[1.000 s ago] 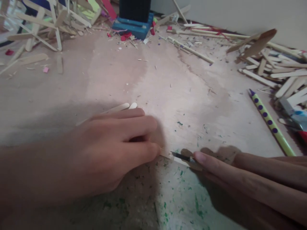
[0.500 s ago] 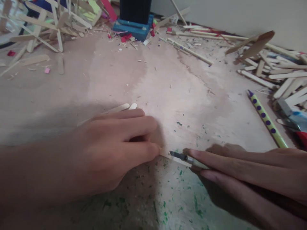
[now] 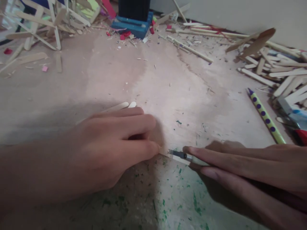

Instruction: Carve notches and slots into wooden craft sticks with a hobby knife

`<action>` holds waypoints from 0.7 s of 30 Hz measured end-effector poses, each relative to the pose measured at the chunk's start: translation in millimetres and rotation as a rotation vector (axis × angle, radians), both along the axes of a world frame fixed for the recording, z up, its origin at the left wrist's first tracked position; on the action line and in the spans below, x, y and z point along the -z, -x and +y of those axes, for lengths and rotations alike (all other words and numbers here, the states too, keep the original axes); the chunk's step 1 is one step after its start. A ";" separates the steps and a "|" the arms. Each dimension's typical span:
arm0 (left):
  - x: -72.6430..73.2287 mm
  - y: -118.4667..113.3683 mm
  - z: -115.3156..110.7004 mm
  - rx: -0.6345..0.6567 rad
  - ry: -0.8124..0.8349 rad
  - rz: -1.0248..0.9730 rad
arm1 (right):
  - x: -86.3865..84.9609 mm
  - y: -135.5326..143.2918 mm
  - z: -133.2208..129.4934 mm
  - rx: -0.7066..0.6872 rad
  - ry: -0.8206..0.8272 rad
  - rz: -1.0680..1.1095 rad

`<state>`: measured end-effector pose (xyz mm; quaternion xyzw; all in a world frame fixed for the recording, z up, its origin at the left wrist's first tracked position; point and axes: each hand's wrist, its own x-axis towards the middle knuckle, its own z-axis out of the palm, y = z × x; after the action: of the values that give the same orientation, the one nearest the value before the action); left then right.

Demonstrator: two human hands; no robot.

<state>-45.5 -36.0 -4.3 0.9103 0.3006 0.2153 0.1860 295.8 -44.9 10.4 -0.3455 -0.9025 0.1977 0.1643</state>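
My left hand (image 3: 112, 147) lies low over the worktop, fingers curled and closed, pinning down a thin wooden craft stick (image 3: 181, 160). The stick's end sticks out to the right from under the fingertips. In my right hand (image 3: 249, 169) a craft knife (image 3: 195, 160) is pinched between thumb and finger, its blade pointing left. The blade tip is at the stick, a short way from my left fingertips; whether it has cut in I cannot tell. Beyond my left knuckles, the rounded ends of two more craft sticks (image 3: 122, 105) show, partly hidden by the hand.
A yellow-green pencil with purple dots (image 3: 263, 113) lies to the right. Behind it is a pile of craft sticks (image 3: 285, 75). A structure of craft sticks (image 3: 45, 24) stands at the far left. At the back is a blue base (image 3: 134, 27) with a black upright (image 3: 134, 9), amid scraps.
Both hands keep nearly the same place, with the knife blade still at the stick. The whole scene has shifted slightly up and left in view.
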 end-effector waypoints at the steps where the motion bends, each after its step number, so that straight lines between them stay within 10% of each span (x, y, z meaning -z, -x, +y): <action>1: 0.2 -0.3 -0.1 0.004 0.000 0.000 | 0.0 -0.7 0.4 -0.008 -0.005 -0.006; 11: -0.4 -2.2 -1.7 -0.011 -0.004 -0.003 | -4.5 -1.8 2.8 -0.066 0.055 -0.002; 21: -2.5 -8.8 2.5 -0.019 -0.007 -0.027 | 3.7 16.6 -1.1 0.032 -0.216 0.008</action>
<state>-36.8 -33.5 -1.8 0.9052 0.3058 0.2303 0.1846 279.2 -46.0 6.6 -0.3393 -0.9123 0.0980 0.2071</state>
